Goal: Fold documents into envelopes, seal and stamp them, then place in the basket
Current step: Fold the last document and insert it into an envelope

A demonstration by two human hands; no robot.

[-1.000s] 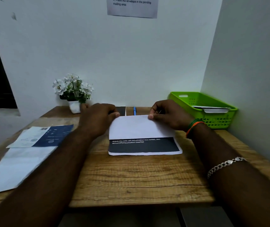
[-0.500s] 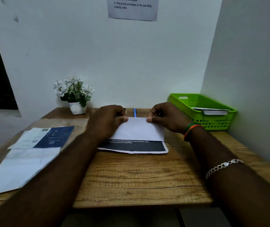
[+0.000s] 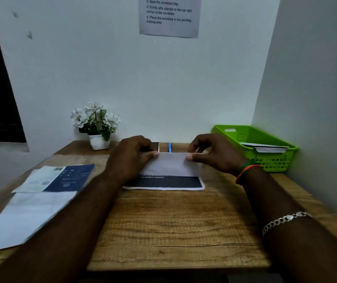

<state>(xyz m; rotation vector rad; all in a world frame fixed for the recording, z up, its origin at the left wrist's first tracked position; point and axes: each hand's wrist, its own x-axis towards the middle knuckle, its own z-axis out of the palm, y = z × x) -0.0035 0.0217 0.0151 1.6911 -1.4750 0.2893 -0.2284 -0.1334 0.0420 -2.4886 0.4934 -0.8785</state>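
A document (image 3: 171, 176) lies mid-table, its far part folded toward me so the white back covers the upper half and a dark printed band shows below. My left hand (image 3: 131, 156) pinches the folded flap's far left corner. At the far right corner, my right hand (image 3: 214, 153) pinches the same flap. A green basket (image 3: 273, 144) stands at the back right with white paper inside.
A white and blue document (image 3: 59, 177) and a white sheet (image 3: 26, 217) lie at the left. A potted white flower (image 3: 96, 125) stands at the back, a blue pen (image 3: 169, 147) and a dark card (image 3: 155, 145) behind my hands. Walls close off the back and right.
The document has slid away from me and the folded flap has come further down, so less of the dark band shows. Both hands moved with it toward the wall.
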